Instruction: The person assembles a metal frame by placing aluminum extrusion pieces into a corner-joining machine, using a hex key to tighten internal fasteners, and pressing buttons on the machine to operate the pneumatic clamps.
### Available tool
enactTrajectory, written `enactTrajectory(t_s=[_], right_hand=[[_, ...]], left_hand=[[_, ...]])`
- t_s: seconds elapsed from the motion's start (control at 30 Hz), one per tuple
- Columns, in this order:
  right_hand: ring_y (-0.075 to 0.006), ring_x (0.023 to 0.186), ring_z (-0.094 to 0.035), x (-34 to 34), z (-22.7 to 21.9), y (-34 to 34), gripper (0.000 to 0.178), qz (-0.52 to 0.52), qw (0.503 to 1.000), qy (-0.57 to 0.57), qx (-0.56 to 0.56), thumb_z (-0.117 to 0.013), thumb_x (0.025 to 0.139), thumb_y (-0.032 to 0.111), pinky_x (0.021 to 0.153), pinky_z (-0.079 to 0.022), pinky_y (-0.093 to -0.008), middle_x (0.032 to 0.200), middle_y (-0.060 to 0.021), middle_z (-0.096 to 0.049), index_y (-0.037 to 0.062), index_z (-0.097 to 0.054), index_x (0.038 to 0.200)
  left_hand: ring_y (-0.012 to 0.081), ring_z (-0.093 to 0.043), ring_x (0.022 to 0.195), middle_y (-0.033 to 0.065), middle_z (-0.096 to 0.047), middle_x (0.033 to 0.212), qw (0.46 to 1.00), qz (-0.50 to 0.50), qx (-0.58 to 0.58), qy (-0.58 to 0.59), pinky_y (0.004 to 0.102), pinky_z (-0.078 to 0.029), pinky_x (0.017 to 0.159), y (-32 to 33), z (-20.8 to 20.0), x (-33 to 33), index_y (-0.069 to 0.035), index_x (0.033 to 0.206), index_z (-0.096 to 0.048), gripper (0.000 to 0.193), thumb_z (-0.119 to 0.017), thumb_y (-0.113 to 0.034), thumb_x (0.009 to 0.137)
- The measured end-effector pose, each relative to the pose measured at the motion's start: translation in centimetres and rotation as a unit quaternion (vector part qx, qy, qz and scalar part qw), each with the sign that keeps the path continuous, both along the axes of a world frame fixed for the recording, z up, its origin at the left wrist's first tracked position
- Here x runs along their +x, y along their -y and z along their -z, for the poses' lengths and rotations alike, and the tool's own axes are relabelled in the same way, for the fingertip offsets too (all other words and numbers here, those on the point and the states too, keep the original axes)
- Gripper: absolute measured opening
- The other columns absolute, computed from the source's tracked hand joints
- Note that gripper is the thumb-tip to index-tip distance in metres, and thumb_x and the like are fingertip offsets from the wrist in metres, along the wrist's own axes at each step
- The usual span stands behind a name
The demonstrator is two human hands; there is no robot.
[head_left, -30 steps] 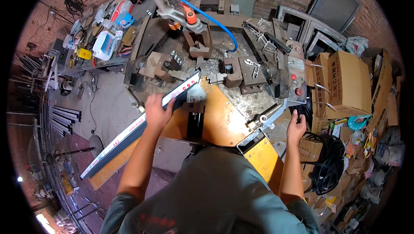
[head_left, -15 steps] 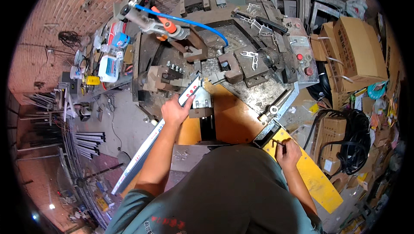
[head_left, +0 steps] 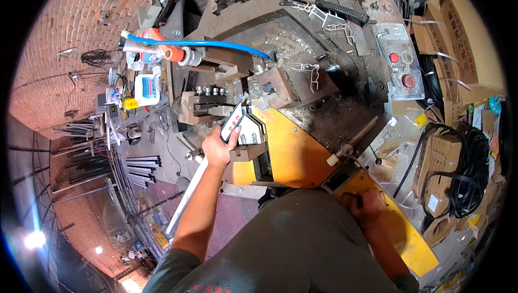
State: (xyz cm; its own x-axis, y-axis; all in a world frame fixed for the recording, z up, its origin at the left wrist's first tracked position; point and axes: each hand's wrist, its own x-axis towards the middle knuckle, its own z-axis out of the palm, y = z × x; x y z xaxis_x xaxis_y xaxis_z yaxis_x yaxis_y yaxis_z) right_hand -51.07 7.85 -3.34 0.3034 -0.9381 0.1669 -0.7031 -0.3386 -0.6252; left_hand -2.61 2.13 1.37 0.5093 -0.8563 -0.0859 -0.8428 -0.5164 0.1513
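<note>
My left hand [head_left: 217, 147] is closed around a long white profile bar [head_left: 189, 193], its thumb on top. The bar slants from below the hand up to the machine, its upper end lying beside a pale metal plate [head_left: 249, 131] with slots. Just below that plate sits a brown steel block [head_left: 248, 152]. At the lower right my right hand [head_left: 369, 205] is closed around a dark handle [head_left: 349, 198] by the yellow panel [head_left: 404, 233]. Shadow hides most of its fingers and part of the handle.
The dark machine bed carries steel blocks [head_left: 278, 90], cut profile pieces [head_left: 308, 74] and a black-handled tool [head_left: 340, 11]. A blue hose [head_left: 216, 43] arches above it. Right: control box [head_left: 402, 61], cardboard boxes [head_left: 469, 45], coiled black cable [head_left: 458, 177]. Bottles [head_left: 147, 89] stand left.
The whole view has shifted and tilted, bringing the machine closer. The orange-fitted cylinder appears lower and farther left. Both hands keep their holds; the right hand is now in deeper shadow.
</note>
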Motion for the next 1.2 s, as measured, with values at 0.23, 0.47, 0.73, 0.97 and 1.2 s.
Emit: enactTrajectory(t_s=[0.23, 0.47, 0.73, 0.97, 1.2], right_hand=[[-0.0337, 0.069, -0.057, 0.4, -0.2, 0.6, 0.016, 0.012, 0.999, -0.044, -0.015, -0.077, 0.084, 0.007, 0.063, -0.041, -0.0452, 0.080, -0.0125, -0.057, 0.0053, -0.061, 0.085], [-0.0343, 0.073, -0.059, 0.7, -0.4, 0.4, 0.017, 0.015, 0.997, -0.065, -0.025, -0.076, 0.084, 0.008, 0.067, -0.042, -0.0448, 0.084, -0.0137, -0.060, 0.0057, -0.060, 0.086], [-0.0343, 0.074, -0.060, 1.0, -0.4, 0.4, 0.018, 0.007, 0.998, -0.055, -0.030, -0.077, 0.083, 0.007, 0.069, -0.044, -0.0445, 0.084, -0.0134, -0.061, 0.0047, -0.060, 0.088], [-0.0321, 0.072, -0.061, 0.8, -0.4, 0.7, 0.017, 0.001, 0.999, -0.041, -0.036, -0.078, 0.082, 0.006, 0.066, -0.043, -0.0429, 0.083, -0.0122, -0.061, 0.0049, -0.061, 0.085], [-0.0322, 0.072, -0.061, 0.7, -0.4, 0.6, 0.015, 0.010, 0.999, -0.040, -0.021, -0.077, 0.081, 0.006, 0.066, -0.043, -0.0425, 0.084, -0.0115, -0.062, 0.0050, -0.062, 0.086]], left_hand=[[0.0495, -0.069, 0.080, 0.0275, -0.070, 0.083, 1.000, 0.014, 0.005, -0.001, 0.0562, -0.053, 0.074, -0.3, 0.6, 0.1, -0.001, 0.084, -0.057, 0.069, -0.072, -0.068, 0.091], [0.0479, -0.067, 0.073, 0.0252, -0.067, 0.075, 0.999, 0.019, -0.031, -0.002, 0.0546, -0.052, 0.070, 0.1, 0.4, -0.7, -0.002, 0.081, -0.057, 0.064, -0.075, -0.062, 0.092], [0.0486, -0.068, 0.074, 0.0253, -0.068, 0.076, 1.000, 0.006, -0.024, 0.005, 0.0552, -0.054, 0.071, -0.4, 0.5, -0.5, -0.002, 0.079, -0.058, 0.066, -0.076, -0.065, 0.089], [0.0468, -0.068, 0.072, 0.0235, -0.067, 0.074, 1.000, -0.007, -0.005, -0.014, 0.0532, -0.054, 0.069, -0.3, 0.0, -0.8, -0.002, 0.081, -0.059, 0.064, -0.077, -0.063, 0.090], [0.0458, -0.066, 0.069, 0.0231, -0.066, 0.074, 0.999, 0.024, -0.029, -0.013, 0.0523, -0.053, 0.067, -0.6, 0.7, -0.2, -0.002, 0.080, -0.058, 0.061, -0.078, -0.059, 0.090]])
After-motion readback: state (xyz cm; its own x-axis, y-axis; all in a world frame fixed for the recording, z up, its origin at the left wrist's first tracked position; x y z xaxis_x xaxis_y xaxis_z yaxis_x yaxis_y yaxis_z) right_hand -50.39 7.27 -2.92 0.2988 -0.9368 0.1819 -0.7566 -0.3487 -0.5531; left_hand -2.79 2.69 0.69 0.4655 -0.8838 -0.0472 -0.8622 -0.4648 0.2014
